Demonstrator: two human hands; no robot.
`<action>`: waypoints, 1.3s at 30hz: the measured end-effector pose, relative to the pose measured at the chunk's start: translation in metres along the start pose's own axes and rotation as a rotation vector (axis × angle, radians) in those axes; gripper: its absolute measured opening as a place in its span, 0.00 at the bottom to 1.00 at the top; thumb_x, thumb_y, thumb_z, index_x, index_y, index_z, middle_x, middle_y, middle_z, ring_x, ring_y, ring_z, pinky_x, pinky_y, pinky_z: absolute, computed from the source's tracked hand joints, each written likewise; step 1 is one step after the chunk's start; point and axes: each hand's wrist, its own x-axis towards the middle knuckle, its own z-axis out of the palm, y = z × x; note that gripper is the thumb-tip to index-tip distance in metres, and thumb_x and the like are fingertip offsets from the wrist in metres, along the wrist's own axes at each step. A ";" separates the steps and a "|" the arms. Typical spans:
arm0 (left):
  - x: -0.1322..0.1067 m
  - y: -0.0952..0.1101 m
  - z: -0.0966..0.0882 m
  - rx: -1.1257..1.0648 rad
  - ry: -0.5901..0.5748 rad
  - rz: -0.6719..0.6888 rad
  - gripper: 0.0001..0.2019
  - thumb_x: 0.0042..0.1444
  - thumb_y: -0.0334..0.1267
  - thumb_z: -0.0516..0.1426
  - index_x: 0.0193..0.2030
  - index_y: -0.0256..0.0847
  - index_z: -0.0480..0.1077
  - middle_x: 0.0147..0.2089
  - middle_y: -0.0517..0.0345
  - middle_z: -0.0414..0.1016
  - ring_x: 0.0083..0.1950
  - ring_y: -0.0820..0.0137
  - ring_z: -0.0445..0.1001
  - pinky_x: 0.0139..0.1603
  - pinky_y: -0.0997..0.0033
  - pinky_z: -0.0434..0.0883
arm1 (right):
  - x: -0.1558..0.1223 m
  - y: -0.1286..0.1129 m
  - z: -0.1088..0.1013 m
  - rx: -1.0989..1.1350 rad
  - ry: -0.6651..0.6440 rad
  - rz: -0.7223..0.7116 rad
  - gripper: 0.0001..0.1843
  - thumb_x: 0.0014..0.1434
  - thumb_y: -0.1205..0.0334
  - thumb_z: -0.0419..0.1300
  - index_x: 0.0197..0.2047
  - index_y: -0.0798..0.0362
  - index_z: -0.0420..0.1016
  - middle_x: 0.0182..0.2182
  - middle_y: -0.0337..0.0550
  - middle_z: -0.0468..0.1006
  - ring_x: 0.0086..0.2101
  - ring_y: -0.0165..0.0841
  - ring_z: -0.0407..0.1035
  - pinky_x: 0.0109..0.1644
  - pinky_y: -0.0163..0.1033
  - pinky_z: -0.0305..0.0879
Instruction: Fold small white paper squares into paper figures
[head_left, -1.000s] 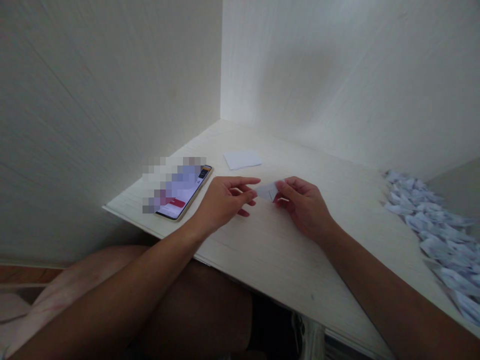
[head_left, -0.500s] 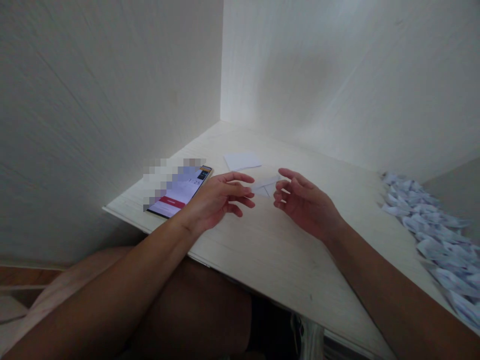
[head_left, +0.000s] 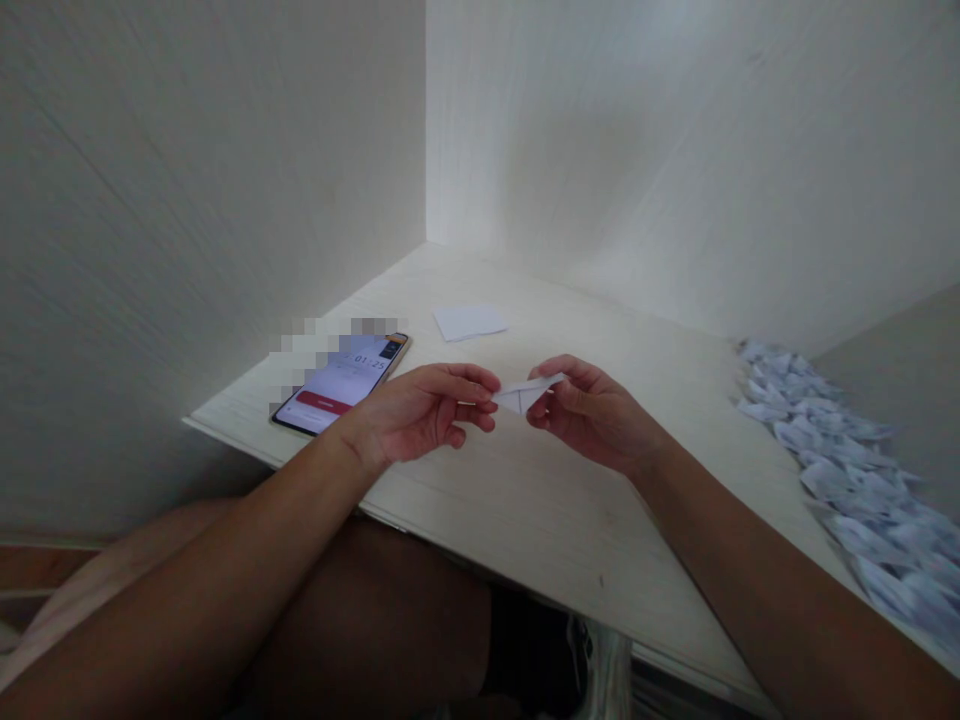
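Note:
A small folded piece of white paper, roughly triangular with crease lines, is held up between my two hands over the table. My left hand pinches its left corner between thumb and forefinger, the other fingers curled loosely below. On the other side, my right hand grips the right end, its thumb in front and part of the paper hidden by the fingers. Beyond the hands, a stack or sheet of white paper lies flat on the table.
A phone with a lit timer screen lies left of my left hand. Many folded white paper pieces are heaped along the right side of the pale table. White walls rise at the left and back.
Both hands have closed onto the folded paper, which was lying between them, and lifted it. The view has shifted slightly, moving the whole scene a little left.

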 end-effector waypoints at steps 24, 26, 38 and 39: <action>0.005 -0.019 0.011 0.754 0.399 0.647 0.07 0.52 0.34 0.68 0.39 0.38 0.82 0.31 0.54 0.81 0.32 0.67 0.80 0.24 0.75 0.78 | 0.011 -0.005 -0.014 -0.211 0.336 0.034 0.18 0.38 0.59 0.83 0.35 0.48 0.89 0.28 0.40 0.85 0.29 0.30 0.76 0.39 0.40 0.71; 0.004 -0.020 0.013 0.779 0.407 0.660 0.05 0.54 0.33 0.67 0.38 0.38 0.82 0.32 0.54 0.82 0.32 0.68 0.80 0.25 0.75 0.79 | 0.011 -0.007 -0.014 -0.255 0.339 0.002 0.18 0.39 0.58 0.83 0.36 0.48 0.89 0.27 0.40 0.85 0.30 0.31 0.76 0.42 0.41 0.70; 0.005 -0.017 0.015 0.719 0.401 0.608 0.06 0.55 0.27 0.66 0.39 0.37 0.83 0.30 0.56 0.80 0.31 0.71 0.79 0.27 0.77 0.77 | 0.010 -0.007 -0.015 -0.396 0.308 -0.036 0.15 0.45 0.54 0.80 0.37 0.48 0.88 0.26 0.40 0.84 0.30 0.33 0.74 0.40 0.42 0.64; 0.005 -0.016 0.014 0.702 0.387 0.588 0.06 0.54 0.27 0.67 0.39 0.37 0.83 0.30 0.56 0.80 0.31 0.71 0.79 0.27 0.78 0.77 | 0.010 -0.005 -0.017 -0.402 0.289 -0.025 0.15 0.46 0.53 0.80 0.37 0.48 0.88 0.26 0.40 0.83 0.30 0.32 0.73 0.39 0.41 0.64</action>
